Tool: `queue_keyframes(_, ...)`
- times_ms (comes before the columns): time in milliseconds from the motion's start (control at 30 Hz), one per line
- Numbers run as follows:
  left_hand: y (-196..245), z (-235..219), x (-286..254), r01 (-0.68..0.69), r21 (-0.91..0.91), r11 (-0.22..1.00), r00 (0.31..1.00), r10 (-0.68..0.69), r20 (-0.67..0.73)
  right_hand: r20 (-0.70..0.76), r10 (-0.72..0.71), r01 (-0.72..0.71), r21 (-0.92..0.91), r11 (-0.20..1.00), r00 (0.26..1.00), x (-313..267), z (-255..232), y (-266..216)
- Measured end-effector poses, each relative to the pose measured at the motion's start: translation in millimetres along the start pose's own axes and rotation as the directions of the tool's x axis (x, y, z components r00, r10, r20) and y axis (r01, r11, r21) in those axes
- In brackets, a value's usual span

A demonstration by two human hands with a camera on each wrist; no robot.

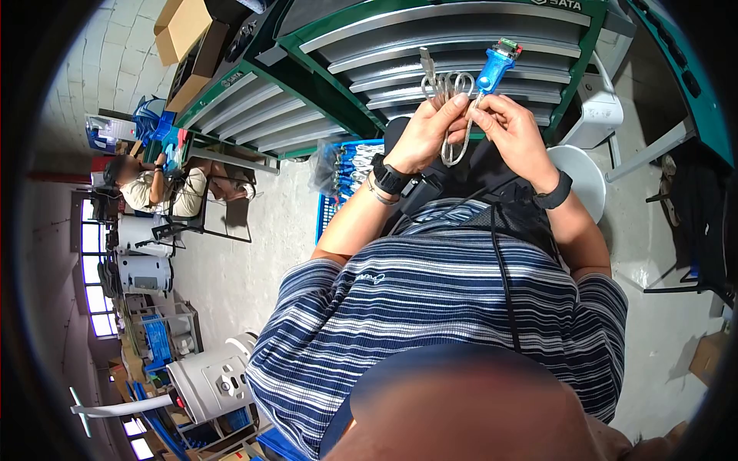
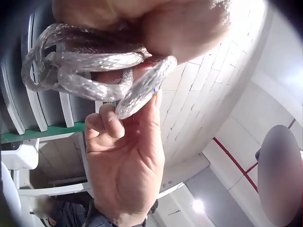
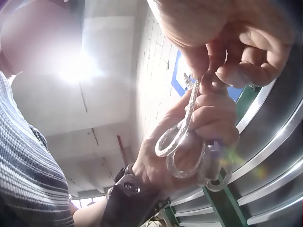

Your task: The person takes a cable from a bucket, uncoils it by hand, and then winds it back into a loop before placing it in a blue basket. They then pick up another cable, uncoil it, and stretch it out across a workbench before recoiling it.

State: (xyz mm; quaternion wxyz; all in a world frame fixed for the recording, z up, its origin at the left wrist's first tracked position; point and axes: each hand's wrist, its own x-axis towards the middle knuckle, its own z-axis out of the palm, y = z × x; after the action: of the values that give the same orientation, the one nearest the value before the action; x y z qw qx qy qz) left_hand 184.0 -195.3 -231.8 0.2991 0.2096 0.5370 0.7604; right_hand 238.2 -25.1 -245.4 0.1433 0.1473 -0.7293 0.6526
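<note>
A clear, silvery cable (image 1: 453,154) is looped in my left hand (image 1: 421,137), whose fingers and thumb grip the coils. Its USB plug (image 1: 427,64) sticks up above that hand. My right hand (image 1: 516,138) pinches the cable just below a blue connector (image 1: 493,73) with a green terminal block, which points up. The fingertips of both hands are close together. In the left wrist view the thick loops (image 2: 97,61) hang under my left hand (image 2: 184,28), beyond them my right hand (image 2: 125,165). The right wrist view shows loops (image 3: 182,142) hanging from my left hand (image 3: 203,111).
Green tool cabinets with grey drawers (image 1: 469,65) stand in front. A blue basket (image 1: 321,211) with bagged cables and connectors is left of my lap. A white stool (image 1: 580,177) stands at the right. Another person (image 1: 146,184) sits at a bench far left.
</note>
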Motion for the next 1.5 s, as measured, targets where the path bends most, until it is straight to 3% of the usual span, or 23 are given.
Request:
queue_keyframes(167, 0.1, -0.9, -1.6, 0.036, -0.077, 0.996, 0.999, -0.034, 0.026, -0.011, 0.045, -0.044, 0.1, 0.994, 0.999, -1.5, -0.3, 1.1)
queue_keyframes(367, 0.6, -5.8, -1.3, 0.07, -0.075, 0.995, 0.993, -0.062, 0.099, -0.03, 0.064, -0.062, 0.076, 0.995, 0.997, -1.3, -3.2, 6.7)
queue_keyframes(433, 1.3, -6.3, -2.1, 0.075, 0.015, 0.997, 0.993, -0.076, 0.089, -0.017, 0.05, -0.048, 0.103, 0.993, 0.999, -1.1, -3.5, 5.1)
queue_keyframes(467, 1.0, -15.7, 0.1, 0.098, 0.003, 0.995, 0.979, -0.097, 0.18, -0.004, 0.037, -0.036, 0.131, 0.991, 0.999, -0.9, -3.6, 4.6)
queue_keyframes(567, -0.2, -11.0, -2.4, 0.176, 0.026, 0.984, 0.98, -0.178, 0.094, -0.004, 0.006, -0.005, 0.15, 0.989, 1.0, 0.7, -2.9, 10.1)
queue_keyframes(700, -2.5, -16.9, -4.1, 0.223, -0.062, 0.973, 0.955, -0.206, 0.215, 0.023, 0.018, -0.021, 0.109, 0.994, 1.0, 0.2, -3.8, 9.4)
queue_keyframes(800, -4.3, -18.2, -3.7, 0.184, -0.044, 0.982, 0.956, -0.169, 0.24, 0.076, 0.047, -0.064, 0.238, 0.969, 0.996, 0.5, -0.4, 11.3)
queue_keyframes(933, -11.2, -19.1, -2.5, 0.112, -0.068, 0.991, 0.971, -0.095, 0.218, 0.05, 0.035, -0.045, 0.214, 0.976, 0.998, 0.7, 4.5, 26.3)
queue_keyframes(1000, -9.1, -15.4, -5.4, 0.111, -0.087, 0.99, 0.978, -0.093, 0.188, 0.125, 0.129, -0.171, 0.431, 0.886, 0.984, -0.3, 8.8, 26.3)
queue_keyframes(1033, -7.5, -12.5, -6.0, 0.113, -0.1, 0.989, 0.982, -0.096, 0.16, 0.126, 0.129, -0.171, 0.425, 0.889, 0.984, -1.3, 9.0, 24.8)
queue_keyframes(1067, -9.9, -13.2, -5.9, 0.109, -0.102, 0.989, 0.982, -0.091, 0.164, 0.211, 0.176, -0.256, 0.461, 0.85, 0.962, -2.5, 8.9, 23.0)
queue_keyframes(1100, -14.2, -15.5, -6.3, 0.101, -0.031, 0.994, 0.981, -0.094, 0.167, 0.296, 0.217, -0.343, 0.488, 0.803, 0.93, -3.1, 8.5, 22.3)
queue_keyframes(1133, -15.6, -15.9, -6.2, 0.093, 0.042, 0.995, 0.981, -0.098, 0.169, 0.335, 0.185, -0.338, 0.491, 0.803, 0.924, -3.2, 10.6, 27.0)
queue_keyframes(1233, -13.3, -15.5, -5.4, 0.088, 0.569, 0.818, 0.981, -0.169, 0.092, 0.318, 0.262, -0.38, 0.4, 0.834, 0.911, 0.9, 14.6, 21.0)
queue_keyframes(1267, -15.3, -14.4, -5.9, 0.085, 0.57, 0.818, 0.981, -0.169, 0.097, 0.313, 0.263, -0.377, 0.399, 0.836, 0.913, 2.6, 18.3, 20.0)
queue_keyframes(1300, -19.1, -13.1, -6.3, -0.11, 0.681, 0.724, 0.991, 0.024, 0.134, 0.229, 0.181, -0.25, 0.326, 0.912, 0.956, 4.8, 20.8, 20.2)
queue_keyframes(1333, -20.8, -10.0, -5.9, -0.284, 0.766, 0.577, 0.958, 0.21, 0.197, 0.155, 0.085, -0.12, 0.237, 0.964, 0.984, 6.2, 21.6, 20.0)
queue_keyframes(1433, -15.6, -4.5, -4.3, -0.322, 0.767, 0.555, 0.945, 0.229, 0.231, 0.103, 0.108, -0.13, 0.248, 0.96, 0.989, 8.8, 24.5, 11.1)
queue_keyframes(1467, -19.2, -2.9, -0.2, -0.436, 0.776, 0.456, 0.891, 0.34, 0.3, 0.074, 0.095, -0.109, 0.22, 0.969, 0.993, 8.8, 26.5, 13.1)
queue_keyframes(1500, -19.6, 0.2, 0.3, -0.439, 0.774, 0.456, 0.889, 0.345, 0.301, 0.075, 0.093, -0.107, 0.215, 0.971, 0.993, 9.8, 29.3, 17.6)
